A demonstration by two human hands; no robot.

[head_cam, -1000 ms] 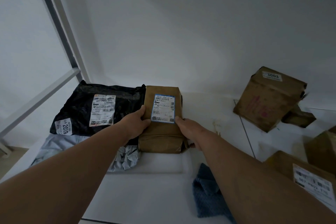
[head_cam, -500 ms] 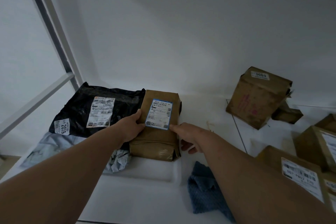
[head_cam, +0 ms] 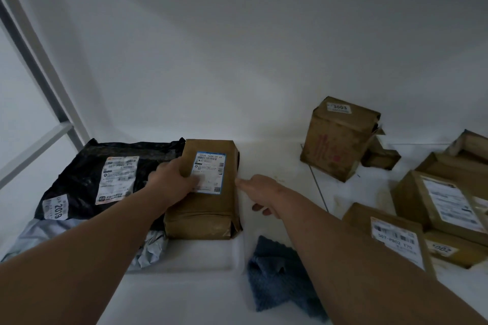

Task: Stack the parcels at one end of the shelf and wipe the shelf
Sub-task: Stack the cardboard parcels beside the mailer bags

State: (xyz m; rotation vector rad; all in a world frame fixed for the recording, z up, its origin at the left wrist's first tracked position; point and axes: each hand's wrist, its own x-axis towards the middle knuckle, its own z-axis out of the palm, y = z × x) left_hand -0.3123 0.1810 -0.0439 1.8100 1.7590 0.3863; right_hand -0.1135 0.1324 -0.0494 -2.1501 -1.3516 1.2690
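Two bare forearms entering from the lower edge, no sleeves visible, no watch, ring or glove, left hand [head_cam: 173, 182] and right hand [head_cam: 260, 188] both bare, fingers [head_cam: 244, 182] uncovered, faint surface marks along the right forearm, upper arms outside the view

Long brown paper-wrapped parcel with blue-edged white label [head_cam: 208, 192]: flat, label up, at left end of white shelf [head_cam: 277, 166], overlapping edge of black plastic mailer bag with white labels [head_cam: 87, 174]. Under these, crumpled grey plastic mailer [head_cam: 39, 235] and flat white padded parcel [head_cam: 195, 254]. Upright brown cardboard box marked 3003 [head_cam: 340, 137] near back wall, well apart to right. Cluster of flat brown cardboard boxes with white labels [head_cam: 422, 216] at right. Crumpled blue cloth [head_cam: 277, 277] on shelf front.
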